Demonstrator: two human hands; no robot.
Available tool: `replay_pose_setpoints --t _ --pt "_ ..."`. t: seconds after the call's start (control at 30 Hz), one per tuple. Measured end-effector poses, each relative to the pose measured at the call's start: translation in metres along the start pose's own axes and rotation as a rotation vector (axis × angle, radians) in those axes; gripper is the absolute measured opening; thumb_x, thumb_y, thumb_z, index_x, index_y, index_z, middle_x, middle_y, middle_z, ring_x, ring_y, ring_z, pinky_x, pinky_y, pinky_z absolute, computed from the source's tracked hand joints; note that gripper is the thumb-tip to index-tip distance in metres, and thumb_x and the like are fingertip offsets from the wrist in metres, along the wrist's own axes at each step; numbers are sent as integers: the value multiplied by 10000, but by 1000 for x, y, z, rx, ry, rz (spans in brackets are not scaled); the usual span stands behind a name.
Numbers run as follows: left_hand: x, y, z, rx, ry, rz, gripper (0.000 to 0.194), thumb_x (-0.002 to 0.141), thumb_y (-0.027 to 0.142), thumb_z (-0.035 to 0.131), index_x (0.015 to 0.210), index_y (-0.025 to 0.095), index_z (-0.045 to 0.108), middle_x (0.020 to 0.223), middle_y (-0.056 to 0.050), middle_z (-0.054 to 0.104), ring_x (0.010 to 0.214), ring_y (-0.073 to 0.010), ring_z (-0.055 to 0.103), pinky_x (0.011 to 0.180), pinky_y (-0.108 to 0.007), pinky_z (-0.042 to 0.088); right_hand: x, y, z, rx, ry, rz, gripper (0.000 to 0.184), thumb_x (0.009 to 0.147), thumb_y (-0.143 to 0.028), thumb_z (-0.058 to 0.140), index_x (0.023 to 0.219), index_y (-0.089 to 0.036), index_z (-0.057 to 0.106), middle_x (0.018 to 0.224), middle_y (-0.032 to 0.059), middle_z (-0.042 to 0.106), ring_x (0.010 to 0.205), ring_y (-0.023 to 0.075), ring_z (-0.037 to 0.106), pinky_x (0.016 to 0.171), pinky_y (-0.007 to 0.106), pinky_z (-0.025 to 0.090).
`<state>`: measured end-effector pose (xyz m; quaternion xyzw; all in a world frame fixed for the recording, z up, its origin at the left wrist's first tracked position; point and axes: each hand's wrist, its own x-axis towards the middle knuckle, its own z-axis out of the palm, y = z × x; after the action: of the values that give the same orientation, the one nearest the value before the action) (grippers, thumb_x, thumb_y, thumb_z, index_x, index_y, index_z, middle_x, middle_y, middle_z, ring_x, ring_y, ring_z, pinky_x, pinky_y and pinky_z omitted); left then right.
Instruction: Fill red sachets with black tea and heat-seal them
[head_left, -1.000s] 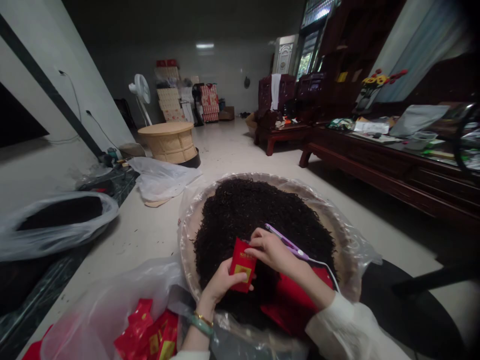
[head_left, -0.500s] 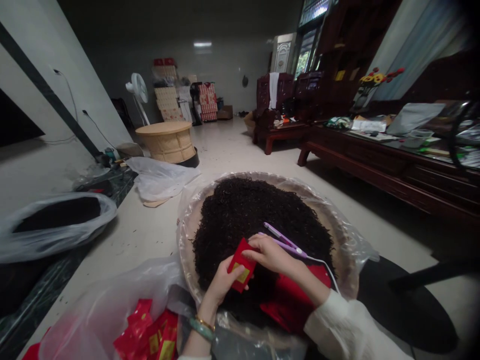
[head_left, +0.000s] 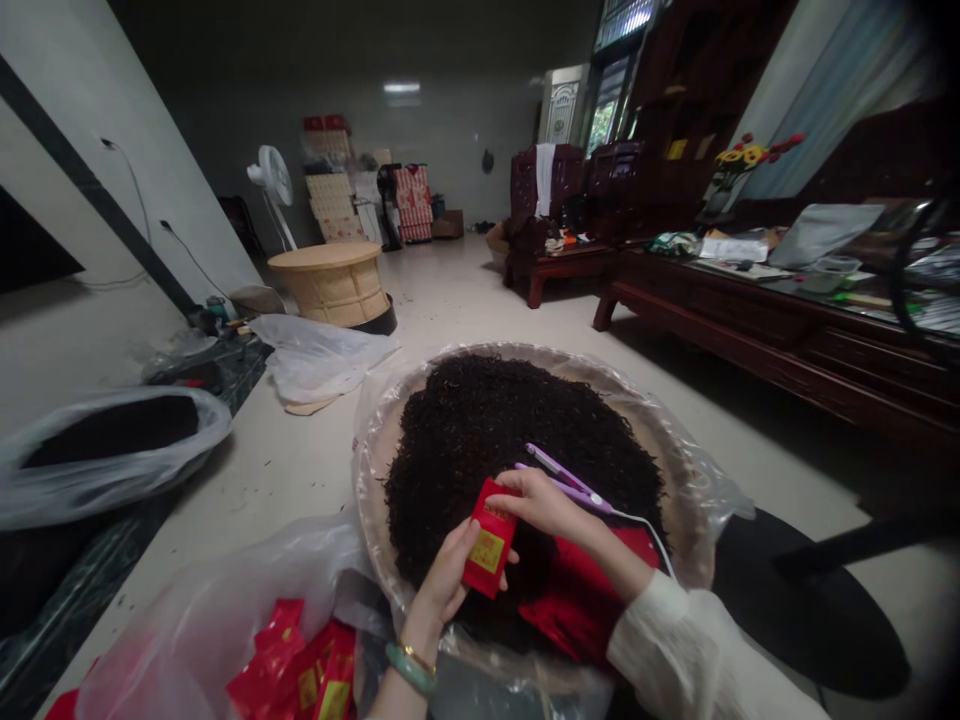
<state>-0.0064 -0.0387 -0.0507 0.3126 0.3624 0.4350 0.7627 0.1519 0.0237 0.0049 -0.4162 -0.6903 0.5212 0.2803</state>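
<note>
A small red packet (head_left: 489, 545) with a gold label is held over the dark heap in both hands. My left hand (head_left: 448, 572) grips its side and lower part, thumb along the left edge. With closed fingers, my right hand (head_left: 536, 502) pinches the packet's top. Beneath them lies a heap of dark, twisted dry leaves (head_left: 510, 410), looking like tea, in a round plastic-lined basket (head_left: 377, 500). A purple hair straightener (head_left: 570, 485) rests on the leaves just beyond my right hand, its cord trailing right. Under my right forearm sits a larger red bag (head_left: 577, 600).
At lower left, a clear plastic bag (head_left: 195, 600) holds several red packets (head_left: 289, 660). Another plastic bag (head_left: 217, 425) of dark leaves stands further left. A black round stand base (head_left: 817, 610) is at right, below a long wooden table (head_left: 750, 330). A bamboo drum-shaped stand (head_left: 330, 285) is ahead.
The packet has turned so its gold label faces up more fully. My left fingers have shifted to its side, while my right hand keeps hold of the top.
</note>
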Motion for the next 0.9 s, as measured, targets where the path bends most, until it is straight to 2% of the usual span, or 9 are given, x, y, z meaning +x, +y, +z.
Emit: replay_pose_setpoints --t 0.17,0.23,0.33,0.43,0.53,0.6,0.67,0.77,0.9 --pt "0 1 4 5 35 19 633 727 632 648 1061 103 553 732 -111 737 478 -182 655 467 -256 477 -1 -3 0 -314 270 -134 133 802 -307 651 780 -180 682 775 31 659 727 164 581 677 273 449" --pt "-1 1 5 2 47 33 618 728 627 651 1049 106 565 749 -107 734 517 -188 669 483 -259 484 -2 -8 0 -428 256 -155 192 837 -309 617 703 -180 665 724 35 639 728 171 568 676 279 434" --pt "-2 1 6 5 73 55 610 714 627 665 1030 110 586 774 -102 732 579 -198 686 522 -268 503 -4 -13 1 -521 166 -140 343 845 -311 602 532 -176 570 588 19 577 671 169 547 629 273 406" --pt "-3 1 7 14 92 45 635 689 644 676 1022 109 595 766 -100 732 591 -206 690 544 -281 516 -4 -13 1 -416 107 -82 305 791 -281 644 517 -169 572 561 5 591 626 156 559 585 253 404" --pt "-4 1 5 26 95 39 662 680 656 675 1033 102 595 759 -107 734 595 -213 693 548 -284 518 -2 -11 -2 -165 77 13 203 723 -323 690 609 -158 660 593 -1 647 587 147 581 550 241 426" --pt "-4 1 3 31 92 45 663 691 655 666 1039 96 592 764 -116 738 596 -212 693 550 -281 514 -1 -10 -6 -23 82 62 216 683 -370 711 668 -155 697 625 3 677 592 151 599 568 250 456" --pt "-4 2 1 28 94 52 663 702 653 657 1048 91 586 768 -124 741 587 -209 689 541 -277 505 2 -9 -12 59 139 77 253 648 -402 729 690 -154 709 650 14 692 621 162 617 615 274 481" --pt "-4 1 -4 14 106 58 657 707 655 650 1034 88 585 757 -129 744 547 -197 674 511 -265 483 6 -7 -22 96 299 59 304 663 -445 710 727 -148 710 684 39 697 671 184 632 665 308 494" --pt "-5 1 -7 -8 113 71 641 711 650 652 1006 84 591 758 -134 744 528 -187 664 503 -258 472 7 -4 -25 -78 519 -68 336 754 -475 636 843 -157 700 903 93 690 882 233 628 744 342 490"
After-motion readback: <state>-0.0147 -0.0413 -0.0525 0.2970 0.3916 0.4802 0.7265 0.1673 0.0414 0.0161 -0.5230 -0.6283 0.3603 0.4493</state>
